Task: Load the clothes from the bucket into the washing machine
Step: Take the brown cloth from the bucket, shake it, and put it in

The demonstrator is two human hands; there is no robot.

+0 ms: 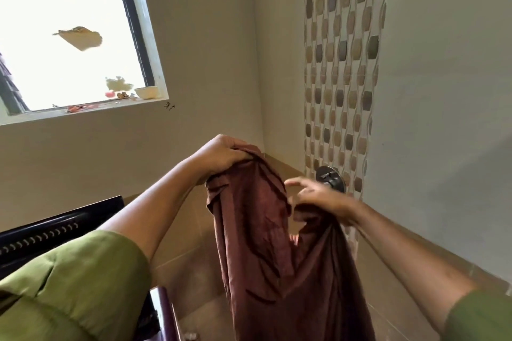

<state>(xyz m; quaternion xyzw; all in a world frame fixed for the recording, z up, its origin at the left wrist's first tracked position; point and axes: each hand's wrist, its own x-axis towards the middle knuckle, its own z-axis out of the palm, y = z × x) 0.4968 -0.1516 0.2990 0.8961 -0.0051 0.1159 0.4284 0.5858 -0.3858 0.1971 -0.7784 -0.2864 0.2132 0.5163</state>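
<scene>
A long brown garment (266, 243) hangs down the middle of the head view, held up in front of the wall corner. My left hand (221, 152) grips its top edge, bunched in a fist. My right hand (321, 199) is lower and to the right, pinching another fold of the same garment with the fingers partly spread. The dark raised lid of the washing machine (55, 227) shows at the lower left, behind my green sleeve. The bucket and the machine's drum are out of view.
A window (69, 36) with small items on its sill is at the upper left. A metal wall tap (329, 177) sits just behind my right hand on a patterned tile strip (340, 63). Walls meet in a corner straight ahead.
</scene>
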